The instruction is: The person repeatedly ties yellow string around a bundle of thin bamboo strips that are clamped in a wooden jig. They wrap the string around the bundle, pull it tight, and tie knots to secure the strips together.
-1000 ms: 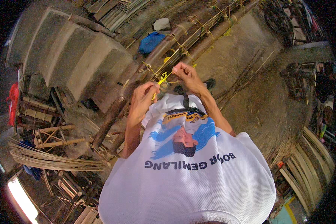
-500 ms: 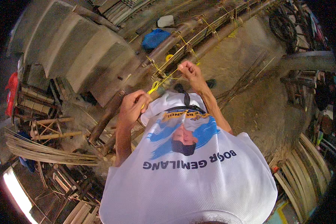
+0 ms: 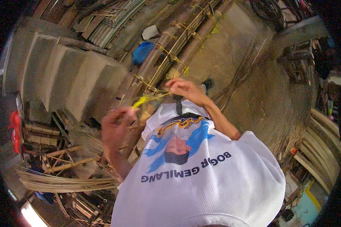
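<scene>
My left hand (image 3: 119, 118), smeared by motion, is closed on a looped bundle of yellow string (image 3: 141, 101). From the bundle, thin strands stretch right to the fingertips of my right hand (image 3: 185, 90), which seem to pinch them with the fingers bent. Just beyond my hands lies the near end of a long frame: two thick brown poles (image 3: 199, 41) with thin strips (image 3: 164, 67) running lengthwise between them. Yellow ties (image 3: 171, 55) cross the frame at intervals. Part of the string near my right fingers is hard to make out.
Concrete steps (image 3: 70, 75) rise on the left. Beside the frame lie a blue bag (image 3: 142, 53) and a pale block (image 3: 150, 33). A small bamboo stand (image 3: 66, 159) and bundled bamboo strips (image 3: 64, 181) are at lower left. Thin sticks (image 3: 244, 72) lie on the floor at right.
My left hand has moved left and down with the string bundle. My right hand has shifted left and lower, its fingers now pointing left. The whole view has turned and shifted.
</scene>
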### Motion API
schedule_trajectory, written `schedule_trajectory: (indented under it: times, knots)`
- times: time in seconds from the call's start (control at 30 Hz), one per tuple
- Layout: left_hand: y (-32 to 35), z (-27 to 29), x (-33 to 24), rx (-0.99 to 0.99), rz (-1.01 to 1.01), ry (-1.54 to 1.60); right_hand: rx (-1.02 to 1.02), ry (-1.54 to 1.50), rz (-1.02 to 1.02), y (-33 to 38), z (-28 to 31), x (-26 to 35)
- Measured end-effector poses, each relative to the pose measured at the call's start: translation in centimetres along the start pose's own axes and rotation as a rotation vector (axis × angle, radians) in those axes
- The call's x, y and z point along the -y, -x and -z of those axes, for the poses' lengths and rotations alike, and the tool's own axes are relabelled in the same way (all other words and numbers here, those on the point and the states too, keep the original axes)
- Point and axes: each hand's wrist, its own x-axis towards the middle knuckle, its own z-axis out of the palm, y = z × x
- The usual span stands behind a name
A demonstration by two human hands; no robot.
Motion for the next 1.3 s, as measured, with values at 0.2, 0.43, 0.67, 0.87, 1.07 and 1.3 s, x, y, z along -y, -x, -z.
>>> schedule_trajectory:
  times: [0.2, 0.43, 0.67, 0.87, 1.07, 1.3]
  knots:
    - [-4.4, -9.1, 3.4, 0.481, -0.366, -0.485, -0.487, 0.565, -0.37, 1.5, 8.3, -9.4]
    - [-5.2, -11.7, 4.7, 0.519, -0.489, -0.728, -0.301, 0.877, 0.102, -3.1, 9.1, -15.7]
    - [-7.6, -12.0, 4.6, 0.532, -0.448, -0.628, -0.066, 0.175, -0.511, 4.3, 10.9, -11.4]
    - [-10.2, -17.1, 4.8, 0.507, -0.38, -0.461, -0.132, -0.11, -0.426, 10.4, 10.2, -2.0]
    - [-11.9, -21.1, 4.8, 0.688, -0.04, 0.134, -0.13, -0.129, -0.348, 12.8, 9.3, 1.0]
    - [-11.4, -22.2, 6.8, 0.699, 0.287, 0.653, -0.035, -0.026, -0.345, 17.1, 9.9, 2.4]
